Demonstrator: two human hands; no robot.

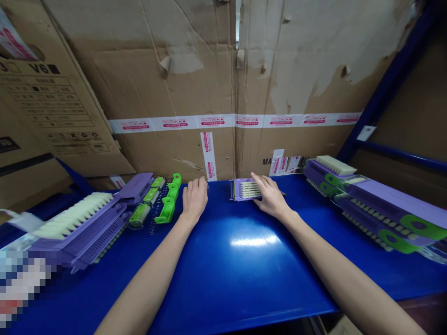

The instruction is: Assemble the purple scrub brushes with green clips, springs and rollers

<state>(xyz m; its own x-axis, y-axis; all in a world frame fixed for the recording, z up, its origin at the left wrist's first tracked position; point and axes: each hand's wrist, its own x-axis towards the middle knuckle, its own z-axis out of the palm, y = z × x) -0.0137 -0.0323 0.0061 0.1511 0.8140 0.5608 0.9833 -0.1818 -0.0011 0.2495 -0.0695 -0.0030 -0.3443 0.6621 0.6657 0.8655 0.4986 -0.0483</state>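
Observation:
My right hand (271, 196) grips a small purple piece with rows of cream bristles (248, 190), which lies on the blue shelf (223, 274) near the back wall. Its fingers are on the far side and the thumb on the near side; the palm hides the right end of the piece. To the left, my left hand (194, 197) rests low over the shelf with curled fingers. Something small and clear may be at its fingertips, but I cannot make it out. Just left of that hand are bright green brackets (168, 204) and thin coil springs (155, 214).
Small green-and-clear parts (141, 214) line up beside purple bristled units (87, 223) stacked on the left. More purple units with green ends (391, 204) are piled on the right. Taped cardboard (174, 83) closes off the back, and a blue frame post (387, 79) stands at right.

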